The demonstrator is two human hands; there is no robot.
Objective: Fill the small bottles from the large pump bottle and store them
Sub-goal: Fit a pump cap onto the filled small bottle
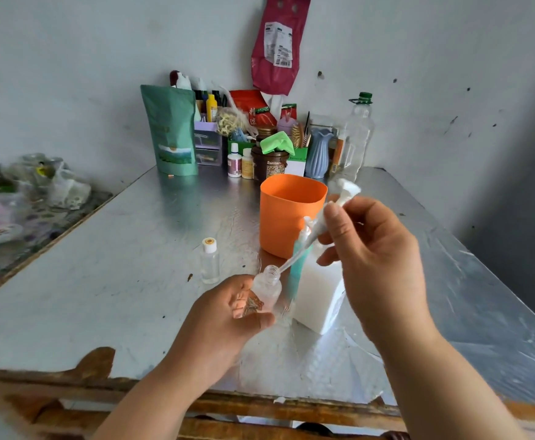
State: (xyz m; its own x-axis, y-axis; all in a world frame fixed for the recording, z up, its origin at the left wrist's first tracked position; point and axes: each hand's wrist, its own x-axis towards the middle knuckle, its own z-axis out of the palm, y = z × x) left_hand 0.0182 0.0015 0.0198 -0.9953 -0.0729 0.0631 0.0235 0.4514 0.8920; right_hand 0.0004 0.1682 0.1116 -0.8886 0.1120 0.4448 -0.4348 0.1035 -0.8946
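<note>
Orange cup (pixel 287 214), white container (pixel 318 296) behind open bottle (pixel 266 285) (capped bottle (pixel 210 262) left).

A lived-in home corner: a metal-topped table (pixel 132 249) set against scuffed painted walls (pixel 69 58), its far end crowded with a green pouch (pixel 172 131), a blue vase (pixel 318 154), a hairbrush (pixel 297 137), lilac drawers (pixel 207 144) and a brown jar (pixel 269 165).

Left hand (pixel 228 315) curled low, right hand (pixel 377 249) raised higher, both gripping
</note>
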